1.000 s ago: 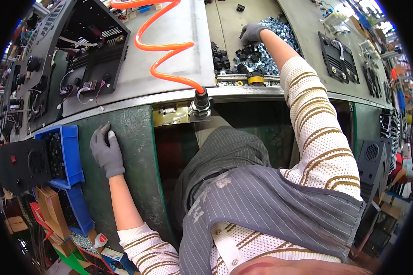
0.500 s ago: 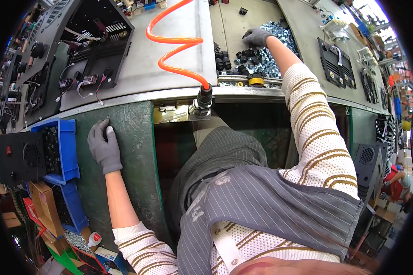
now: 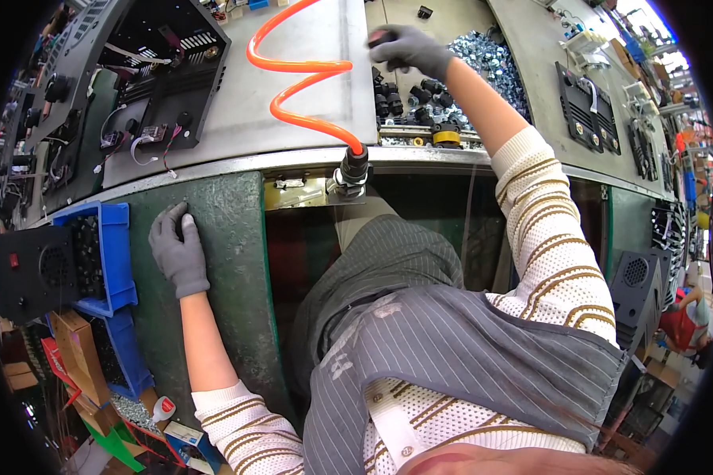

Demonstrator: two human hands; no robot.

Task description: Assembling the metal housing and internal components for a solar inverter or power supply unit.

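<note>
So far the work looks to be at its picking stage: the right hand (image 3: 408,49), in a grey knit glove, is stretched out to the far side of the grey sheet-metal workbench (image 3: 238,103) with its fingers curled around a small dark part (image 3: 382,36), probably one of the black plastic connectors, though the view is too small there to be sure of its shape. That part sits just above the cluster of black cylindrical fittings (image 3: 408,93) and beside the heap of shiny zinc-coloured nuts (image 3: 495,67), both near the far right of the bench; nothing visible shows the part fitted anywhere yet, so fetching seems under way and assembly not yet done. The left hand (image 3: 181,252), gloved the same, lies flat with fingers loosely spread and holding nothing, pressed on the green painted front panel (image 3: 222,269) below the bench's near edge, just right of a blue plastic bin (image 3: 117,253) of dark round pieces. A glossy orange coiled air hose (image 3: 309,87) springs across the bench's middle down to a black-and-metal coupling (image 3: 350,170) at the near edge. At the far left corner stands an open black metal chassis (image 3: 174,67) with loose wires, matte and sharp-edged; flat black vented plates (image 3: 590,107) lie towards the right edge.
</note>
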